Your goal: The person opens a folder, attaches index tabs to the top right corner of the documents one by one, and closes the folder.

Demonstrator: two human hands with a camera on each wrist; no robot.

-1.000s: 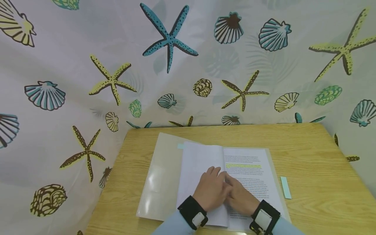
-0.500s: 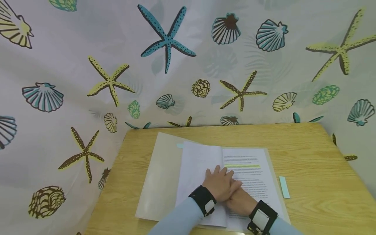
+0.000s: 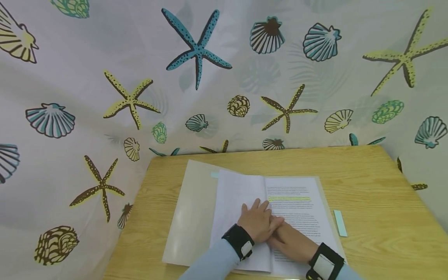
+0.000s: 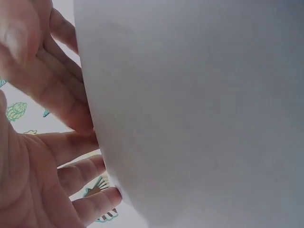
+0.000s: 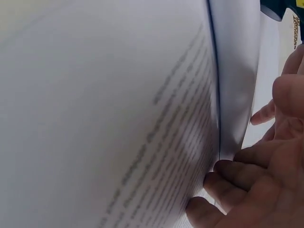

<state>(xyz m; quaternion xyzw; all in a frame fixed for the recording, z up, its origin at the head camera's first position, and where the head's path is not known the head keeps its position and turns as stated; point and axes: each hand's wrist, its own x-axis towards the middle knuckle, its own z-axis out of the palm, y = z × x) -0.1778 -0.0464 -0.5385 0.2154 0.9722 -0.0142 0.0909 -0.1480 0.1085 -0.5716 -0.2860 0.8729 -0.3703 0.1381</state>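
Note:
An open document of white sheets lies on the table. Its left page [image 3: 232, 206] looks blank, while its right page [image 3: 292, 188] bears printed lines and one line marked in yellow. My left hand [image 3: 256, 222] rests on the left page beside the fold, fingers straight and spread. My right hand [image 3: 295, 243] lies across the right page by the fold, its fingertips partly hidden under the left hand. In the left wrist view, the left hand's fingertips touch the page [image 4: 190, 114]. Extended fingers of the right hand [image 5: 266, 190] touch the paper near the crease in the right wrist view.
The document's translucent cover [image 3: 192, 210] is folded open to the left, with a pale blue tab [image 3: 214, 174] at the blank page's edge. A pale blue-green strip [image 3: 340, 223] lies right of the document on the wooden table [image 3: 385, 194]. A shell-patterned cloth [image 3: 224, 77] surrounds the table.
The left hand's fingers have spread from a closer bunch, and that hand shifted right, then slightly back left. The right wrist is a little farther right. The document stays in place.

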